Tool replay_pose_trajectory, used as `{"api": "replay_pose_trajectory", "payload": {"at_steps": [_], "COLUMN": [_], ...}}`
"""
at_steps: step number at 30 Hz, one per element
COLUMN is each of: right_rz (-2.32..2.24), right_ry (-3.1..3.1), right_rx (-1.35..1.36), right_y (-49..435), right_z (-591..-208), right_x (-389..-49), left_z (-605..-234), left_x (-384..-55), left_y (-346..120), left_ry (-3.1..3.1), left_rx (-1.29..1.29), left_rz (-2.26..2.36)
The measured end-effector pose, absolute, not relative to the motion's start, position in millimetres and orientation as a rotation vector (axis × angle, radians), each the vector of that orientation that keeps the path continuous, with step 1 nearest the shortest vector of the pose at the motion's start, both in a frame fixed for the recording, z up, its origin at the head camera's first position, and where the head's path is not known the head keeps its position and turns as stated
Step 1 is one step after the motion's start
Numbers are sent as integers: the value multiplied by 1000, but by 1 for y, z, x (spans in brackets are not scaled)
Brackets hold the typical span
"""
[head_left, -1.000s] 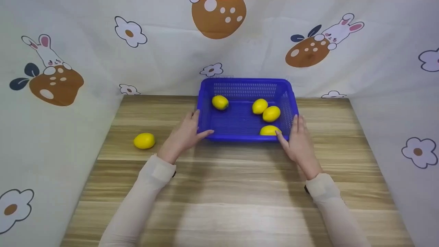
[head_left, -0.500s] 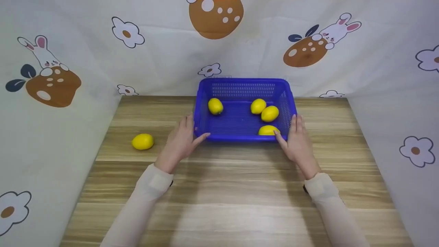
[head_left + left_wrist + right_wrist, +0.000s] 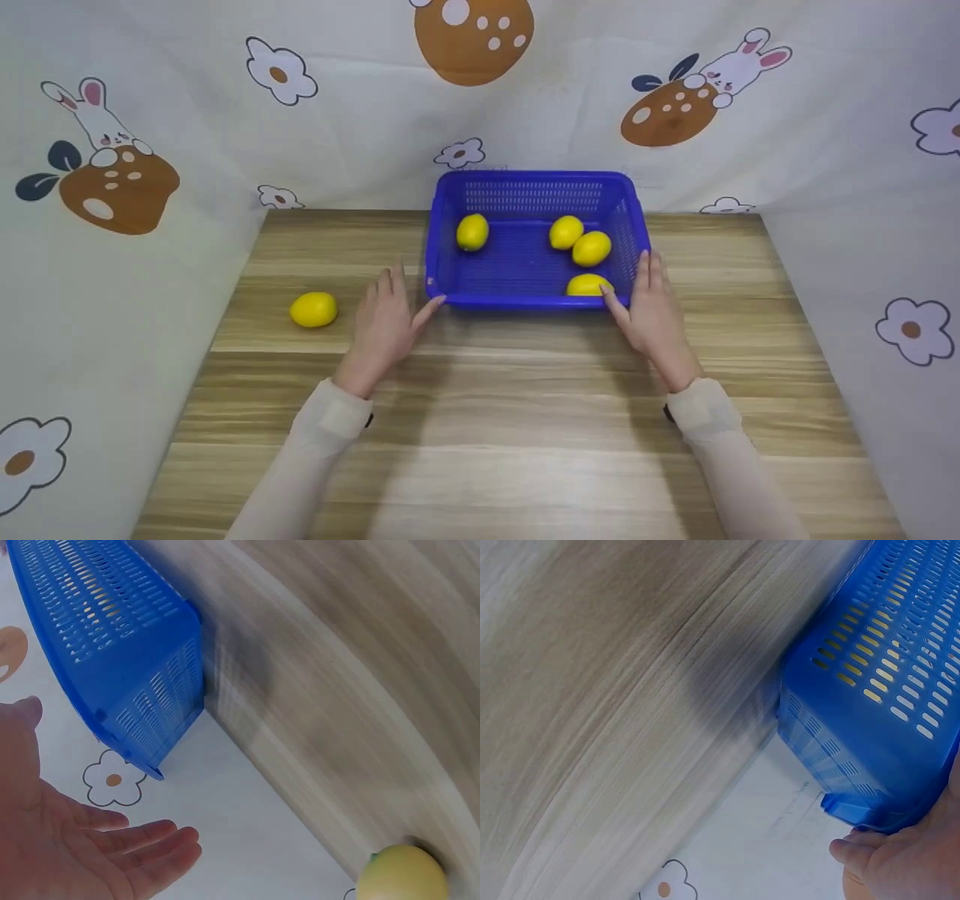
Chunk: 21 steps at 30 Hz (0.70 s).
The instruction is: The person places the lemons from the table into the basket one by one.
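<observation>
A blue plastic basket (image 3: pixel 525 302) with slotted walls stands at the back of the table, several yellow lemons (image 3: pixel 592 249) inside it. My right hand (image 3: pixel 656 319) holds its front right corner, thumb over the front rim and fingers along the outer right side. In the right wrist view, the fingertips (image 3: pixel 849 851) sit at the basket's rim. My left hand (image 3: pixel 384 322) is beside the front left corner, fingers straight and away from the wall, thumb tip right at the corner. Another lemon (image 3: pixel 313 310) lies on the table, left of that hand.
The wood-grain table (image 3: pixel 510 450) runs back to a pale cloth wall (image 3: pixel 360 120) printed with rabbits and flowers. The basket's back is close to this cloth. More of the cloth rises along both sides of the table.
My left hand has drawn off the basket's left side, moving left and toward me. The basket shifted slightly left at first, and the left lemon inside turned. My right hand keeps its hold.
</observation>
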State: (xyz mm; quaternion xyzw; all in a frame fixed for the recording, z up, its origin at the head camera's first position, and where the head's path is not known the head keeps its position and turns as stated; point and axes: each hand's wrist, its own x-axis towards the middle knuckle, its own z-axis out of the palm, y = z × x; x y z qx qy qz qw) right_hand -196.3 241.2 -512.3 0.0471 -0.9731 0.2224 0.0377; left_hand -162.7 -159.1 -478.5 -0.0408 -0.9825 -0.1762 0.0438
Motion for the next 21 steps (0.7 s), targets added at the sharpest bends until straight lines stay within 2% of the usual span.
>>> {"api": "replay_pose_trajectory", "payload": {"at_steps": [21], "right_rz": [648], "right_ry": [-2969], "right_rx": [158], "right_y": [240], "right_z": [-512], "right_x": [-196], "left_z": [-489], "left_x": [-149], "left_y": [-201], "left_ry": [-3055], "left_rx": [-155], "left_rz": [-484]}}
